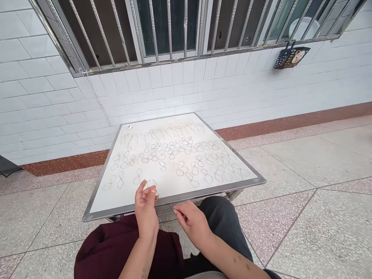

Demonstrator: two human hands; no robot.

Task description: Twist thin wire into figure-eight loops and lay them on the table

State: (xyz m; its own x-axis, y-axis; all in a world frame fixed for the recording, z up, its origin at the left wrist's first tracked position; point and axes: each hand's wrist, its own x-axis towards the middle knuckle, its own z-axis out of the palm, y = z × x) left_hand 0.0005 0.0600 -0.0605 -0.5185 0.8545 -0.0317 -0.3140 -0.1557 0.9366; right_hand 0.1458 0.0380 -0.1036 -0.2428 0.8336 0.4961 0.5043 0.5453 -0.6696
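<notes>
My left hand [146, 209] is raised at the near edge of the white table. Its thumb and a finger pinch a thin dark wire loop [151, 180], which stands up round above the fingertips. My right hand [194, 224] is off to the right, just in front of the table edge and over my lap. Its fingers are curled together in a pinch; whatever they hold, if anything, is too small to make out. Close beyond my left hand lies a thin figure-eight wire [137, 177]. More figure-eight wires [208, 176] cover the tabletop in rows.
The white table [165, 186] has a grey metal rim. Along its far side lie loops with straight tails [174, 131]. A small red-and-white object [130, 127] sits at the far left corner. Behind are a tiled wall, barred windows and a hanging dark basket [291, 57]. Dark red cloth [116, 248] drapes at my left.
</notes>
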